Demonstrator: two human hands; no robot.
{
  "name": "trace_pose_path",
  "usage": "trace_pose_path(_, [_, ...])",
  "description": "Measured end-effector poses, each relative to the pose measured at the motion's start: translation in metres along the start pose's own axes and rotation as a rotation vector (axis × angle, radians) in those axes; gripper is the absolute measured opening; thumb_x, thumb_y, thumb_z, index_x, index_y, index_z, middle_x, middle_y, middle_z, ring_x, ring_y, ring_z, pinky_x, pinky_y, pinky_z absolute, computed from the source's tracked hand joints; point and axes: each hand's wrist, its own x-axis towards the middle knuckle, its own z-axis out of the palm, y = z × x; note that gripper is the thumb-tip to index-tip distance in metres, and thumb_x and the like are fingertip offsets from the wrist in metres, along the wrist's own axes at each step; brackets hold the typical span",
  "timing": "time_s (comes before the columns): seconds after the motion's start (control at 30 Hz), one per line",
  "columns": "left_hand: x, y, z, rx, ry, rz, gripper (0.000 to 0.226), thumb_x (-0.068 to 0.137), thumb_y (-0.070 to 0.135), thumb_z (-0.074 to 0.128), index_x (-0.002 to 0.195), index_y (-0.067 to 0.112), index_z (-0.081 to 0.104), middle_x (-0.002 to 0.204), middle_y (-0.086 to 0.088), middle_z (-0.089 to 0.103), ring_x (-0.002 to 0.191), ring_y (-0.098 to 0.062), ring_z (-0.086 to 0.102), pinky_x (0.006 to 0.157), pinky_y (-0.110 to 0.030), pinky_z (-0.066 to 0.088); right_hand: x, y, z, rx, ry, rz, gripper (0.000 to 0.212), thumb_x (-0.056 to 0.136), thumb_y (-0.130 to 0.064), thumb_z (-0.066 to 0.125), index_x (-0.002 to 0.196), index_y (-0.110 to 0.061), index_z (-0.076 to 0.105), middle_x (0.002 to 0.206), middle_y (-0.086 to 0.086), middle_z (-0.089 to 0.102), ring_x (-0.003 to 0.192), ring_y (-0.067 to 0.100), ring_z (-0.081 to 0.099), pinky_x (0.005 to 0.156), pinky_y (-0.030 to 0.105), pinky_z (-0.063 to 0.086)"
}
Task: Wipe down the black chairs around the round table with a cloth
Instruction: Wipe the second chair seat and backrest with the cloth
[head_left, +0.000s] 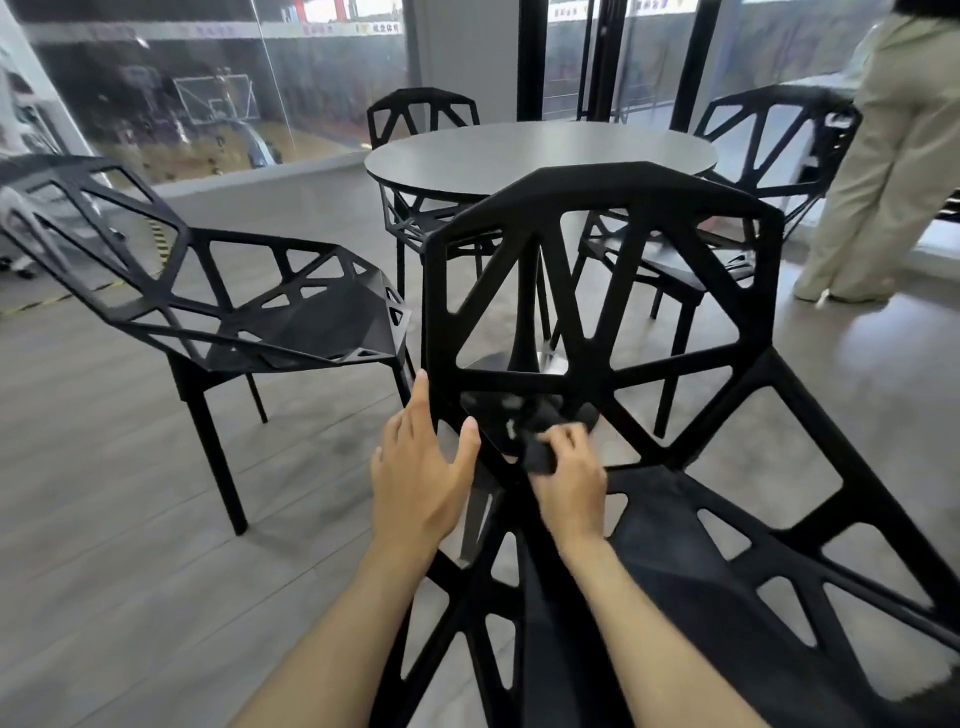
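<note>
A black lattice chair (602, 208) stands right in front of me, its backrest facing the round grey table (540, 153). My right hand (569, 478) grips a dark cloth (543, 441) against the lower struts of that backrest, near the seat. My left hand (421, 478) rests with straight fingers on the backrest's left edge, thumb toward the cloth. Another black chair (249, 312) stands to the left, turned away from the table. Two more black chairs stand beyond the table, one at the far left (422, 111) and one at the far right (769, 135).
A person in beige trousers (883, 171) stands at the right, beside the far right chair. Glass walls and dark pillars close off the back. Grey wood floor (130, 493) lies open to the left.
</note>
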Motion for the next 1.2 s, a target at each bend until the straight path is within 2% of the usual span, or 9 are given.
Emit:
trace_pose_path(0.17, [0.001, 0.0, -0.001, 0.001, -0.009, -0.014, 0.078, 0.095, 0.068, 0.028, 0.164, 0.039, 0.009, 0.162, 0.013, 0.039, 0.149, -0.013, 0.032, 0.116, -0.052, 0.037, 0.0, 0.013, -0.013, -0.061, -0.27, -0.198, 0.027, 0.081, -0.021, 0.076, 0.104, -0.031, 0.068, 0.106, -0.015, 0.056, 0.102, 0.017, 0.059, 0.078, 0.034, 0.053])
trace_pose_path(0.33, [0.001, 0.0, -0.001, -0.017, -0.004, 0.004, 0.072, 0.101, 0.061, 0.035, 0.164, 0.039, 0.011, 0.164, 0.016, 0.034, 0.148, -0.012, 0.031, 0.116, -0.048, 0.035, 0.041, 0.009, -0.047, 0.099, 0.145, 0.035, 0.028, 0.082, -0.012, 0.076, 0.103, -0.025, 0.062, 0.104, -0.013, 0.052, 0.099, 0.017, 0.057, 0.08, 0.032, 0.053])
trace_pose_path(0.4, [0.001, 0.0, 0.0, -0.023, -0.003, 0.004, 0.07, 0.103, 0.058, 0.038, 0.164, 0.039, 0.012, 0.164, 0.016, 0.035, 0.147, -0.013, 0.033, 0.115, -0.048, 0.035, 0.038, 0.003, -0.036, 0.106, 0.162, 0.073, 0.026, 0.081, -0.009, 0.076, 0.099, -0.021, 0.062, 0.103, -0.01, 0.052, 0.098, 0.017, 0.055, 0.082, 0.036, 0.053])
trace_pose_path(0.63, [0.002, -0.001, -0.001, -0.011, -0.003, 0.004, 0.07, 0.103, 0.054, 0.041, 0.165, 0.035, 0.014, 0.16, 0.011, 0.042, 0.144, -0.016, 0.036, 0.112, -0.048, 0.038, -0.024, 0.019, 0.008, -0.037, -0.188, -0.162, 0.025, 0.08, -0.019, 0.078, 0.104, -0.024, 0.073, 0.106, -0.012, 0.061, 0.098, 0.016, 0.055, 0.083, 0.031, 0.052])
trace_pose_path(0.77, [0.001, 0.001, -0.003, -0.008, -0.016, -0.002, 0.07, 0.104, 0.054, 0.04, 0.165, 0.034, 0.014, 0.163, 0.012, 0.038, 0.145, -0.017, 0.036, 0.111, -0.048, 0.037, 0.008, 0.057, -0.038, -0.396, -0.343, -0.41, 0.032, 0.066, -0.017, 0.078, 0.095, -0.029, 0.069, 0.1, -0.006, 0.059, 0.091, 0.024, 0.055, 0.07, 0.04, 0.053])
trace_pose_path(0.9, [0.0, 0.003, -0.004, -0.008, -0.018, -0.003, 0.072, 0.104, 0.055, 0.041, 0.165, 0.031, 0.013, 0.164, 0.008, 0.038, 0.145, -0.019, 0.037, 0.112, -0.05, 0.037, 0.029, 0.079, -0.09, -0.501, -0.291, -0.323, 0.027, 0.072, -0.024, 0.082, 0.091, -0.03, 0.064, 0.095, -0.009, 0.053, 0.087, 0.021, 0.055, 0.061, 0.034, 0.051])
trace_pose_path(1.0, [0.001, 0.002, -0.003, -0.007, -0.012, -0.003, 0.072, 0.105, 0.053, 0.041, 0.166, 0.028, 0.012, 0.165, 0.006, 0.036, 0.146, -0.019, 0.035, 0.113, -0.049, 0.035, 0.042, 0.041, -0.101, -0.327, -0.152, -0.379, 0.027, 0.077, -0.028, 0.08, 0.1, -0.023, 0.067, 0.102, -0.007, 0.055, 0.093, 0.018, 0.054, 0.058, 0.033, 0.053])
trace_pose_path(1.1, [0.001, 0.001, -0.002, -0.011, -0.01, 0.002, 0.072, 0.105, 0.053, 0.041, 0.166, 0.029, 0.012, 0.166, 0.007, 0.034, 0.147, -0.019, 0.035, 0.114, -0.048, 0.035, 0.069, -0.001, -0.092, -0.205, 0.105, -0.403, 0.025, 0.081, -0.02, 0.076, 0.104, -0.017, 0.069, 0.109, 0.0, 0.058, 0.1, 0.02, 0.054, 0.071, 0.028, 0.049])
trace_pose_path(1.2, [0.001, 0.0, -0.001, -0.023, -0.004, 0.002, 0.071, 0.105, 0.051, 0.041, 0.166, 0.03, 0.012, 0.164, 0.008, 0.037, 0.144, -0.019, 0.037, 0.112, -0.047, 0.037, 0.085, -0.002, -0.073, -0.29, 0.101, -0.375, 0.03, 0.078, -0.008, 0.074, 0.106, -0.018, 0.07, 0.112, -0.001, 0.062, 0.101, 0.023, 0.056, 0.076, 0.033, 0.052])
